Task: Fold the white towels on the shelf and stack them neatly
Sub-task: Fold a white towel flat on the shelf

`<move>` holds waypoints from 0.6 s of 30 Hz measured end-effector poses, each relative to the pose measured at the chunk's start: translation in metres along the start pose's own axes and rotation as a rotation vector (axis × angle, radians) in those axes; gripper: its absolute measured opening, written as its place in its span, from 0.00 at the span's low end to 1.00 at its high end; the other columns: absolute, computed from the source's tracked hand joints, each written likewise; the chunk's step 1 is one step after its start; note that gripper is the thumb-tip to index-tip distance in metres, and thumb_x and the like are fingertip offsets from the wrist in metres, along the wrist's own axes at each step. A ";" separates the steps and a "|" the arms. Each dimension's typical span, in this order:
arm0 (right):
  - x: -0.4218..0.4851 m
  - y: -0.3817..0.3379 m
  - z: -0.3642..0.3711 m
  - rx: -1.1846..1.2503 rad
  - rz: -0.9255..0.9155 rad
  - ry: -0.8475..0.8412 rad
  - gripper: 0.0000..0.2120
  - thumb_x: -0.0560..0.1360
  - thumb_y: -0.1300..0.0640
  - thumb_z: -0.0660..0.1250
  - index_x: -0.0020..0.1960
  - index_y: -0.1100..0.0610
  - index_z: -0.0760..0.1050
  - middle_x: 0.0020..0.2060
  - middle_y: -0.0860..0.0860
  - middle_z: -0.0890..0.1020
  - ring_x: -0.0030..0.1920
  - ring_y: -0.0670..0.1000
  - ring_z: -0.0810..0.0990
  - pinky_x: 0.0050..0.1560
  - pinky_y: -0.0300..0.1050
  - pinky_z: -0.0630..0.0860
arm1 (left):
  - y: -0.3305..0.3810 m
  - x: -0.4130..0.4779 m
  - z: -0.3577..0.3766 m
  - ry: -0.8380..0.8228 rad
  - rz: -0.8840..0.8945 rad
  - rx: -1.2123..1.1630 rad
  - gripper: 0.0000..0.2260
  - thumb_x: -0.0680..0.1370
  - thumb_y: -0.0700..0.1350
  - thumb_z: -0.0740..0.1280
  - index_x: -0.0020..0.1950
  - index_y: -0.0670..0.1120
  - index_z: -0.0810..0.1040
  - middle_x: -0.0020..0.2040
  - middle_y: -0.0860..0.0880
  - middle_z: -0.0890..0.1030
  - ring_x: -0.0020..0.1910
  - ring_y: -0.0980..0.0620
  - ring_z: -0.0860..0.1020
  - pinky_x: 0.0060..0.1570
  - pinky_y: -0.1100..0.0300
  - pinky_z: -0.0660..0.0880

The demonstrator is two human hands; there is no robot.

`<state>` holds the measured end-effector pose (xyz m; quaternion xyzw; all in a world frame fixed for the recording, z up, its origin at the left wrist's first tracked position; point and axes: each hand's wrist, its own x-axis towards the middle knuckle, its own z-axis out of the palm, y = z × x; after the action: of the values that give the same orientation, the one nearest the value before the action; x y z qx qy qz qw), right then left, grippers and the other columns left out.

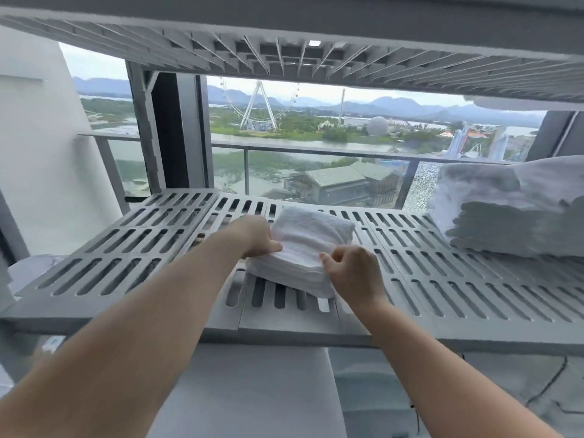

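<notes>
A folded white towel [308, 241] lies in the middle of the grey slatted shelf [126, 248], several layers thick. My left hand [256, 237] grips its left edge, thumb on top and fingers hidden at the side. My right hand [352, 273] rests at its near right corner, fingers curled and pinching the top layers. At the right end of the shelf stands a taller stack of white towels [512, 207], partly cut off by the frame edge.
Another slatted shelf [284, 52] hangs close overhead. Behind the shelf a glass balcony railing [316, 153] runs across, with a dark window post [177, 134] at the back left. Below the shelf's front edge lies a grey surface [252, 390].
</notes>
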<state>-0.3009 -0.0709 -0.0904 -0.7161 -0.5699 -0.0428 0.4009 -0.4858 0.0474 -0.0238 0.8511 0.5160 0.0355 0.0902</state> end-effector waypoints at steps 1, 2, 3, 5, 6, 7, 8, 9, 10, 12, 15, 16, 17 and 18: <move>-0.004 0.005 -0.007 0.014 0.025 -0.010 0.17 0.75 0.49 0.71 0.29 0.50 0.75 0.26 0.43 0.78 0.31 0.45 0.78 0.38 0.42 0.74 | 0.008 -0.010 0.002 -0.009 -0.006 -0.020 0.21 0.78 0.58 0.68 0.40 0.39 0.79 0.36 0.44 0.81 0.32 0.48 0.78 0.39 0.53 0.80; -0.009 0.009 -0.015 0.037 0.062 -0.026 0.10 0.74 0.49 0.71 0.35 0.50 0.80 0.32 0.44 0.82 0.37 0.47 0.80 0.41 0.42 0.75 | 0.015 -0.019 0.004 -0.016 -0.006 -0.050 0.20 0.78 0.57 0.68 0.38 0.41 0.77 0.35 0.44 0.80 0.31 0.48 0.78 0.40 0.53 0.81; -0.014 0.014 -0.023 0.055 0.099 -0.043 0.06 0.74 0.49 0.71 0.43 0.51 0.82 0.40 0.47 0.84 0.43 0.49 0.82 0.44 0.43 0.75 | 0.022 -0.028 0.006 -0.017 -0.004 -0.083 0.19 0.78 0.56 0.68 0.36 0.42 0.75 0.33 0.45 0.79 0.30 0.49 0.78 0.39 0.54 0.81; -0.020 0.023 -0.034 0.086 0.169 -0.097 0.14 0.75 0.50 0.70 0.59 0.53 0.80 0.54 0.52 0.83 0.55 0.54 0.80 0.51 0.44 0.73 | 0.034 -0.046 0.012 0.014 0.001 -0.102 0.20 0.78 0.56 0.68 0.33 0.44 0.73 0.30 0.47 0.77 0.28 0.51 0.76 0.36 0.56 0.78; -0.023 0.027 -0.038 0.109 0.203 -0.128 0.18 0.76 0.50 0.68 0.64 0.54 0.77 0.58 0.54 0.81 0.59 0.55 0.79 0.55 0.46 0.72 | 0.038 -0.055 0.017 0.043 0.008 -0.094 0.20 0.78 0.56 0.67 0.32 0.45 0.71 0.29 0.48 0.75 0.27 0.51 0.74 0.36 0.55 0.77; -0.027 0.030 -0.039 0.134 0.232 -0.156 0.21 0.77 0.50 0.67 0.68 0.54 0.73 0.61 0.56 0.80 0.60 0.57 0.78 0.56 0.48 0.71 | 0.041 -0.063 0.023 0.081 0.013 -0.094 0.21 0.79 0.56 0.65 0.31 0.45 0.70 0.29 0.48 0.74 0.28 0.51 0.72 0.36 0.54 0.74; -0.031 0.031 -0.040 0.147 0.256 -0.185 0.23 0.78 0.50 0.64 0.71 0.54 0.70 0.62 0.57 0.79 0.61 0.59 0.77 0.56 0.49 0.71 | 0.043 -0.071 0.030 0.118 0.018 -0.101 0.21 0.80 0.56 0.64 0.31 0.46 0.69 0.30 0.49 0.74 0.29 0.51 0.72 0.36 0.55 0.72; -0.035 0.032 -0.039 0.154 0.262 -0.206 0.23 0.79 0.50 0.62 0.73 0.53 0.68 0.62 0.58 0.79 0.61 0.60 0.76 0.56 0.50 0.70 | 0.045 -0.079 0.037 0.153 0.009 -0.087 0.19 0.81 0.56 0.61 0.34 0.45 0.73 0.34 0.49 0.76 0.33 0.50 0.75 0.37 0.56 0.72; -0.040 0.031 -0.039 0.153 0.255 -0.225 0.24 0.79 0.51 0.60 0.74 0.53 0.66 0.63 0.59 0.78 0.61 0.61 0.76 0.56 0.51 0.70 | 0.048 -0.087 0.044 0.184 -0.009 -0.038 0.18 0.82 0.56 0.58 0.42 0.46 0.78 0.42 0.48 0.79 0.41 0.48 0.79 0.42 0.55 0.74; -0.045 0.029 -0.039 0.148 0.238 -0.249 0.25 0.80 0.52 0.58 0.76 0.53 0.63 0.64 0.60 0.77 0.62 0.62 0.75 0.59 0.53 0.70 | 0.053 -0.096 0.053 0.222 -0.059 0.064 0.19 0.83 0.57 0.52 0.65 0.50 0.76 0.62 0.44 0.75 0.59 0.42 0.77 0.52 0.49 0.74; -0.043 0.025 -0.042 0.159 0.262 -0.288 0.27 0.79 0.55 0.57 0.78 0.48 0.60 0.63 0.60 0.78 0.57 0.60 0.76 0.54 0.52 0.71 | 0.056 -0.094 0.053 0.209 -0.075 0.036 0.21 0.83 0.52 0.52 0.75 0.50 0.67 0.75 0.41 0.64 0.69 0.39 0.70 0.63 0.45 0.72; -0.040 0.022 -0.044 0.158 0.271 -0.301 0.28 0.78 0.55 0.56 0.78 0.47 0.60 0.63 0.59 0.78 0.54 0.59 0.77 0.52 0.51 0.72 | 0.057 -0.090 0.051 0.185 -0.061 0.011 0.21 0.82 0.49 0.52 0.75 0.49 0.67 0.76 0.41 0.62 0.71 0.38 0.68 0.66 0.43 0.71; -0.037 0.020 -0.044 0.155 0.273 -0.311 0.28 0.78 0.55 0.56 0.78 0.46 0.60 0.63 0.58 0.78 0.53 0.58 0.77 0.52 0.51 0.73 | 0.057 -0.086 0.048 0.145 -0.057 -0.033 0.22 0.81 0.46 0.52 0.76 0.49 0.65 0.78 0.41 0.60 0.72 0.38 0.67 0.67 0.42 0.69; -0.035 0.017 -0.045 0.147 0.278 -0.323 0.28 0.77 0.54 0.56 0.78 0.45 0.60 0.65 0.57 0.78 0.55 0.58 0.78 0.55 0.52 0.74 | 0.057 -0.082 0.046 0.096 -0.072 -0.108 0.24 0.80 0.46 0.52 0.78 0.51 0.63 0.78 0.40 0.59 0.71 0.38 0.68 0.69 0.42 0.68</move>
<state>-0.2808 -0.1265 -0.0874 -0.7541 -0.5240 0.1697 0.3578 -0.4670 -0.0562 -0.0555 0.8232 0.5473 0.1005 0.1124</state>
